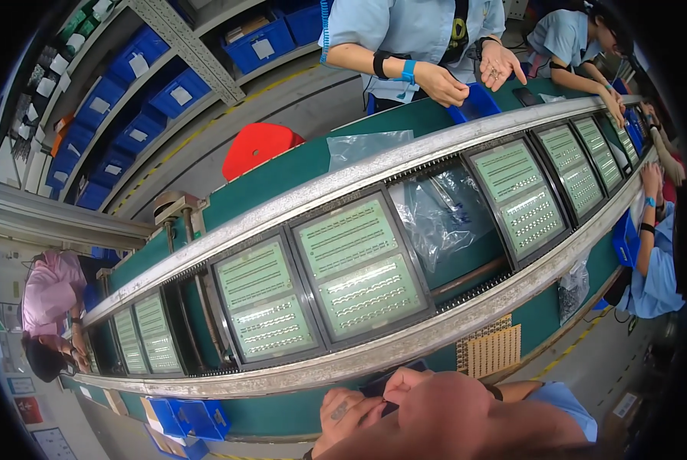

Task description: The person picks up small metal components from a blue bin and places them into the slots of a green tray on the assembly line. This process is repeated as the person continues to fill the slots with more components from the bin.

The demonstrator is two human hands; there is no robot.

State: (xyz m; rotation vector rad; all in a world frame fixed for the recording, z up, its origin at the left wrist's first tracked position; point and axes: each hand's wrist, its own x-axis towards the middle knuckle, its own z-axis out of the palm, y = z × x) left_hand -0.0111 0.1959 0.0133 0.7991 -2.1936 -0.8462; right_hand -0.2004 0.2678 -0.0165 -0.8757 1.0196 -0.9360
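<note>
My left hand (pixel 345 415) is at the lower middle edge, in front of the near rail, with its fingers curled. Small grey shapes show on it, perhaps little metal parts; I cannot make them out. Beside it my right hand (pixel 406 385) has thumb and fingers pinched together; anything between them is too small to see. A dark, flat-looking item (pixel 389 381) lies behind and between the hands, partly covered by them. Beyond the rail, framed panels (pixel 362 264) with pale green boards stand on the conveyor line, bearing rows of small silvery parts on their nearer halves.
The metal near rail (pixel 282 376) runs across. Clear plastic bags (pixel 443 215) lie in a gap between panels. A tan perforated sheet (pixel 493 351) and blue bins (pixel 190 418) sit nearby. Across the line, a co-worker's open hand (pixel 499 65) holds small parts; a red stool (pixel 259 146) stands behind.
</note>
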